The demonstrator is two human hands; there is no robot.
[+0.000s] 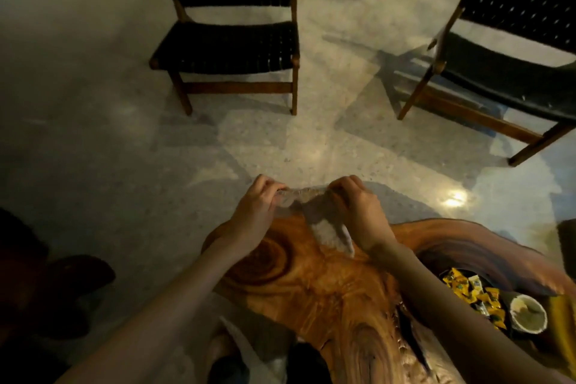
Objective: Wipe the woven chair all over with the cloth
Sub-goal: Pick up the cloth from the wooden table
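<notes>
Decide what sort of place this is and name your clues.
Likely a lounge or café seating area: left chair and right chair, both woven, on polished floor, near a wood-slab table holding wrapped sweets.

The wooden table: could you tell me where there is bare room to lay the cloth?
The table is bare between the forearms, on the near side of the cloth. Its right edge is crowded with yellow packets and a cup.

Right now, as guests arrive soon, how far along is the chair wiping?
Barely begun. Done: only the cloth is taken up. In hand: the left hand and right hand pinch its top edge, spreading it over the wooden table. Left: all the wiping; the woven chair ahead and the second chair stand well beyond the cloth.
</notes>
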